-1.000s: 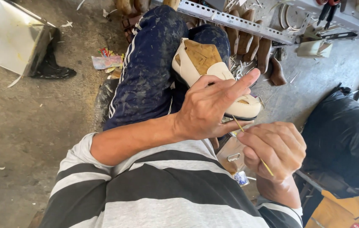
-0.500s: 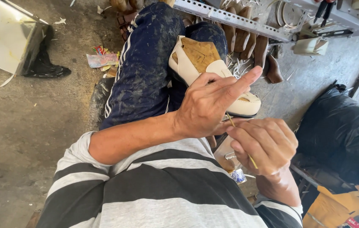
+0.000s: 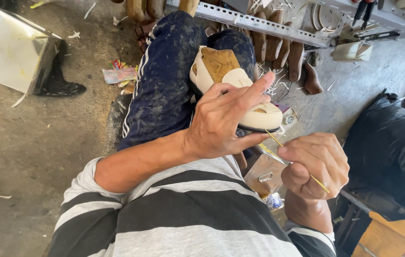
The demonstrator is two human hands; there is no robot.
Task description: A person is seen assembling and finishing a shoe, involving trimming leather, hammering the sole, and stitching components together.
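The right hand [image 3: 314, 166] has drawn its thin stick [image 3: 297, 162] slightly outward.

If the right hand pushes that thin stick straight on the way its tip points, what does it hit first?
Probably the left hand: the yellow stick in the right hand aims up-left at its thumb, just below the cream shoe. Depth is uncertain.
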